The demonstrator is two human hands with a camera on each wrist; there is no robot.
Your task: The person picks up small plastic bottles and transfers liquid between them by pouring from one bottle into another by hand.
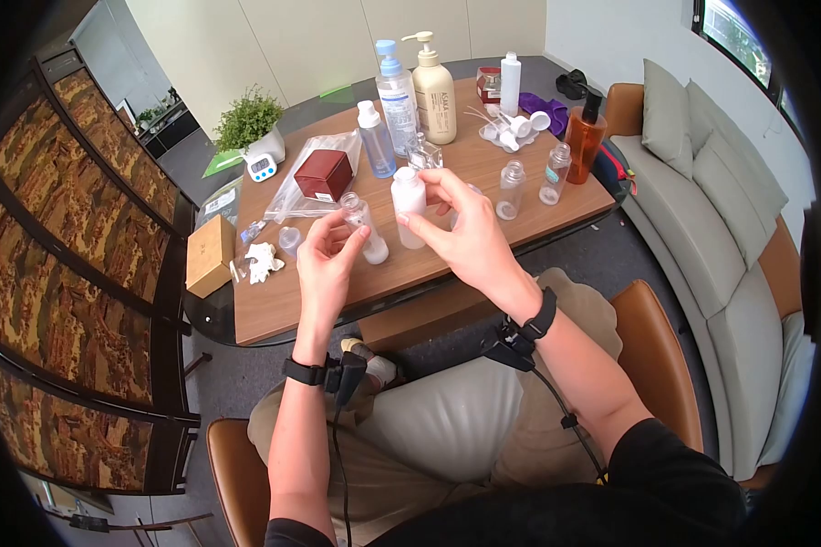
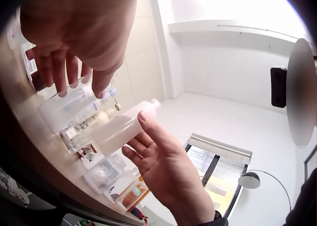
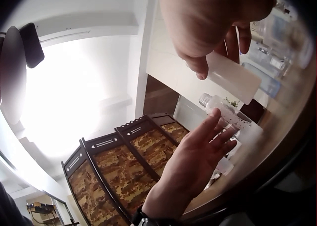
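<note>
My left hand (image 1: 327, 260) pinches a clear, uncapped bottle (image 1: 371, 244) between thumb and fingers; its threaded neck points up and whitish residue shows inside. Close beside it on the right, my right hand (image 1: 470, 239) grips a milky white bottle (image 1: 410, 202) near its top. In the left wrist view the white bottle (image 2: 121, 131) leans, with the right thumb across its shoulder. The right wrist view has the clear bottle (image 3: 225, 113) just below the white bottle (image 3: 233, 77), with dark specks of print on its side. Whether either base touches the table cannot be told.
Pump bottles (image 1: 435, 96), a blue-tinted bottle (image 1: 376, 141) and a dark red box (image 1: 324, 175) stand behind the hands. Two clear bottles (image 1: 511, 191) and an amber bottle (image 1: 582, 141) are to the right. Crumpled tissue (image 1: 263, 263) and a cardboard box (image 1: 210, 255) lie left.
</note>
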